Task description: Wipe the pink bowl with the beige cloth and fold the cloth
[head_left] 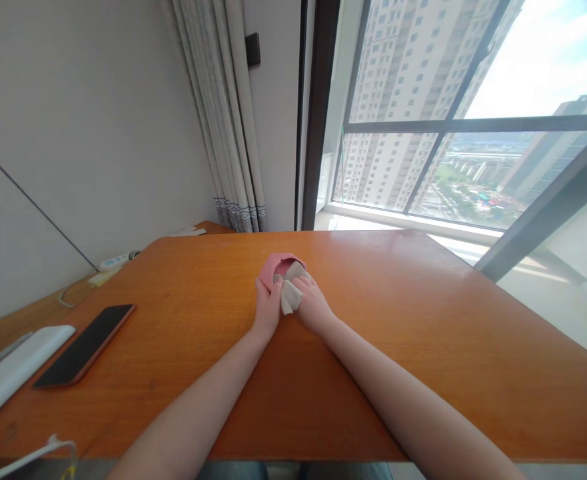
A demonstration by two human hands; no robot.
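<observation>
Near the middle of the wooden table (193,300) is a pink, rounded, hollow thing (269,268) with its opening turned toward me; whether it is a cap or a pouch I cannot tell. My left hand (268,303) grips its left side, thumb along the near edge. A crumpled pale grey cloth (290,297) sits partly in the opening and hangs out over the near side. My right hand (313,303) pinches this cloth at the right, fingers bent against it. The fingertips of both hands are partly hidden by the cloth and the pink thing.
On the left lie a dark phone-like slab (90,343) with a reddish edge and a white flat device (20,367). A white cable (33,457) crosses the near left corner. A power strip (116,261) rests by the wall. Windows (423,167) stand beyond the table's right side.
</observation>
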